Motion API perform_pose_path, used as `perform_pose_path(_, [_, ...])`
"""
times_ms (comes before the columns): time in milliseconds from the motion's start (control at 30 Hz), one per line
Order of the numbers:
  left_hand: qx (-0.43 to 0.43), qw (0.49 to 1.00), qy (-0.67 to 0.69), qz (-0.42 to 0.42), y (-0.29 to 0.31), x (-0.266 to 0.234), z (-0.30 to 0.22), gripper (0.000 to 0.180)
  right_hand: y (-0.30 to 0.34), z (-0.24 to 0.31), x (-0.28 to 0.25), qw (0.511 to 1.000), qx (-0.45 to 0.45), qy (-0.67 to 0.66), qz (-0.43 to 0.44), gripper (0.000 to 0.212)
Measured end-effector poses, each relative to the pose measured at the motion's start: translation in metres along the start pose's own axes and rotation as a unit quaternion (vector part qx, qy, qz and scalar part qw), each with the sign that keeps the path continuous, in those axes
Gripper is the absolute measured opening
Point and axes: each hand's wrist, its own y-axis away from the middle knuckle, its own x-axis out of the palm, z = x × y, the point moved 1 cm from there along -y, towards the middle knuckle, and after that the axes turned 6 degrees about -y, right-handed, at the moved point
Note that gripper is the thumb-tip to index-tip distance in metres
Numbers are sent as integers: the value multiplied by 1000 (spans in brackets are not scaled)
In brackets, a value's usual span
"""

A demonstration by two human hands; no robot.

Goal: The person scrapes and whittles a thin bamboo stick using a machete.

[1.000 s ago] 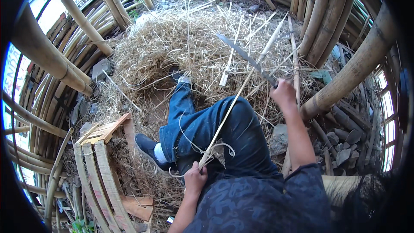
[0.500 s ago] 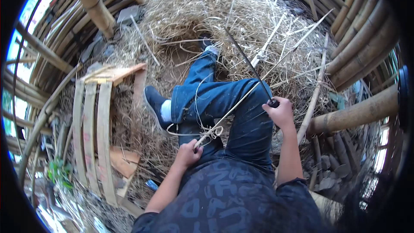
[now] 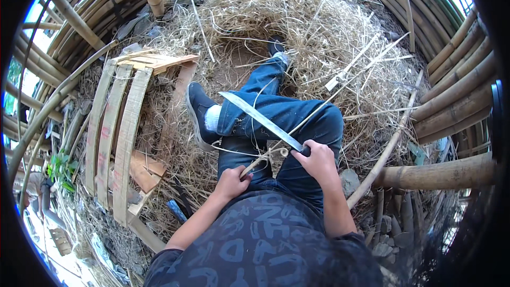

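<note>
Left hand [image 3: 232, 182] clenched round near end of long, thin, pale bamboo strip [image 3: 255, 164]; strip runs over blue denim knee [image 3: 325, 127], likely for support. Right fist [image 3: 317, 160] grips black-handled long steel knife [image 3: 260, 120], blade across strip, contact unclear.

"What encloses the place?"
"Bamboo poles [image 3: 459, 87], lining both sides, with bright daylight breaking through at the edges."
"And below?"
"A brown earth floor [image 3: 239, 62], strewn with pale shavings [image 3: 313, 13]; a slatted wooden crate [image 3: 128, 138] sits left, grey stones [image 3: 383, 248] lower right."
</note>
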Motion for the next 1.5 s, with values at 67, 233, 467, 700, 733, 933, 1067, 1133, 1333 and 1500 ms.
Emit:
perform_pose_path(67, [12,1000,-5,-12,-5,5,-12,26,-1,-4,2,1000,-4,-3,0,36])
perform_pose_path(233, [9,997,63,45,-18,17,-25,23,-7,-9,-12,998,9,-26,50,44])
perform_pose_path(467, [19,995,83,41,-55,17,-59,27,-11,-24,-41,996,76,-23,-31,51])
perform_pose_path(700, [65,997,-50,11,-72,37,-68,26,-29,-65,-40,981,56,92,-160,54])
perform_pose_path(733, [70,996,-53,16,-72,40,-68,26,-30,-69,-38,979,56,108,-163,57])
perform_pose_path(933, [116,989,-92,29,-77,49,-67,29,-47,-88,-38,967,42,175,-180,67])
perform_pose_path(1067, [143,984,-101,35,-81,55,-64,28,-57,-98,-45,961,30,228,-152,75])
perform_pose_path(1133, [132,986,-91,37,-82,56,-64,26,-64,-105,-46,960,25,237,-150,76])
perform_pose_path(1333, [143,985,-97,28,-82,57,-66,22,-74,-123,-46,958,-2,231,-170,75])
perform_pose_path(1500, [123,988,-91,35,-81,61,-64,20,-80,-125,-48,953,-12,252,-169,76])
